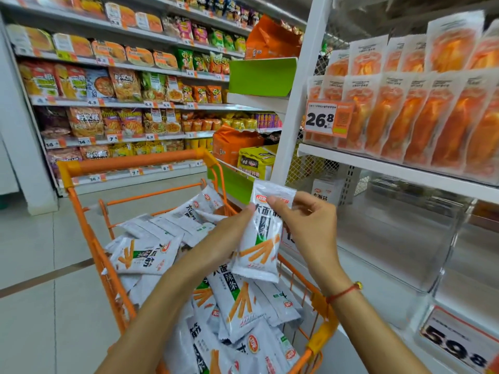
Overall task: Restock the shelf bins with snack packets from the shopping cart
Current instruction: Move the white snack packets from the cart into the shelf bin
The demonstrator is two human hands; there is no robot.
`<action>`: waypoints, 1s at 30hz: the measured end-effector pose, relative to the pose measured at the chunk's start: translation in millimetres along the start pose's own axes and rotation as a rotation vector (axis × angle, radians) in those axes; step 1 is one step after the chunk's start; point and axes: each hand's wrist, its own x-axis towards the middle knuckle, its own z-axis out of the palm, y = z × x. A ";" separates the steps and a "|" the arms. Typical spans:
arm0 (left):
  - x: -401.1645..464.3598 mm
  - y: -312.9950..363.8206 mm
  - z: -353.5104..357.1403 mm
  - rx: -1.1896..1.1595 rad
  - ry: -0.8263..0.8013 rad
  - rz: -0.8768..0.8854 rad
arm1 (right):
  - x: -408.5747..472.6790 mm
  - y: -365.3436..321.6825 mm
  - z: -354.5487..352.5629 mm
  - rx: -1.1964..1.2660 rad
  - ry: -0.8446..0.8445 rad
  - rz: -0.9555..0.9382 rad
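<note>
An upright white snack packet (263,238) with orange sticks printed on it hangs above the right side of the orange shopping cart (89,225). My left hand (229,236) grips its left edge. My right hand (305,225) pinches its upper right part with thumb and fingers. Several more white packets (237,300) of the same kind fill the cart below. To the right stands a clear shelf bin (399,238), with nothing visible inside it.
The shelf above the bin carries orange packets (421,122) and a 26.8 price tag (321,120). A 59.8 tag (456,344) hangs at lower right. A white upright post (294,103) stands beside the cart. Stocked snack shelves (121,85) line the aisle's far left.
</note>
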 end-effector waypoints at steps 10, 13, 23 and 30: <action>-8.0 11.2 -39.0 -0.048 0.390 0.199 | 4.1 -12.3 3.8 -0.361 -0.354 0.178; -4.3 6.5 -47.9 -0.156 0.456 0.089 | -19.1 -6.5 12.2 -0.821 -0.964 0.381; -3.8 -0.6 -48.8 -0.057 0.480 0.079 | 1.3 0.4 -15.5 -0.699 -0.931 0.435; 0.2 -7.7 -38.0 0.162 0.429 0.068 | -2.3 -19.1 -6.1 0.186 -0.371 0.491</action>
